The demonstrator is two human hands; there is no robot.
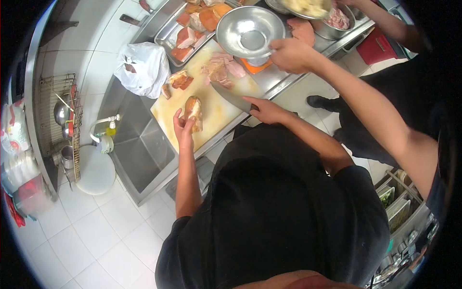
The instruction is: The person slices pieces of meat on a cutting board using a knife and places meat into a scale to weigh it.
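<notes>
My left hand [185, 130] grips a brown-rinded piece of meat [194, 107] at its near end, above the cutting board [168, 123]. In my right hand [270, 111] is the handle of a kitchen knife [232, 98]. The blade points left across the board, its tip close to a pile of sliced pink meat [219, 71]. Further left on the board lie a chunk of rinded meat [182, 81] and a small rind strip [166, 91].
A co-worker's hand [293, 55] holds a metal bowl [250, 33] above an orange scale [256, 67]. Behind the board are a metal tray [181, 55] of meat chunks and a white plastic bag [142, 70]. A steel sink [144, 156] adjoins the board's left.
</notes>
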